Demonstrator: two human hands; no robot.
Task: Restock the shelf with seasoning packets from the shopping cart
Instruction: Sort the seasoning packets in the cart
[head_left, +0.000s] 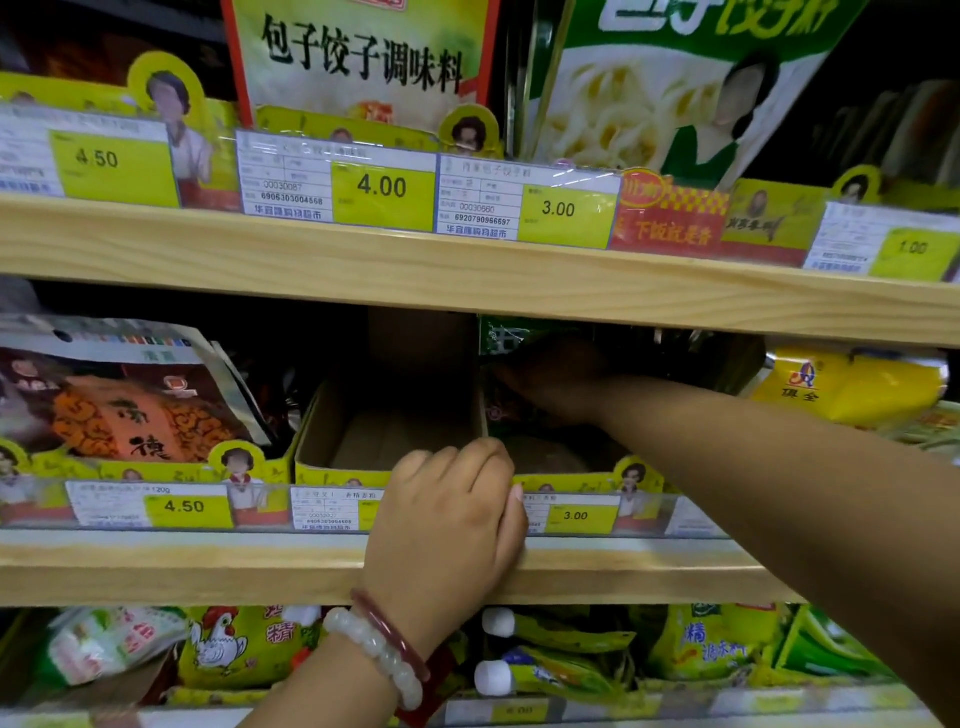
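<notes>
Reaching deep into the middle shelf (467, 566), the right hand (550, 379) sits in shadow against dark green seasoning packets (506, 338) in the right-hand cardboard tray (571, 478); whether its fingers are curled round a packet or merely pushing it back cannot be told. The left hand (452, 514) hooks its curled fingers over the front lip where that tray meets the empty tray (358, 431) beside it, seemingly steadying it. From here, I judge the main risk is a packet catching on the divider or the shelf board above and folding over, or slumping forward out of the row once released; a tug from the bracing hand could also drag the tray and its price labels (576, 514) askew. The shopping cart is out of view, the packets' print is lost in darkness, and the right forearm hides the tray's far side.
</notes>
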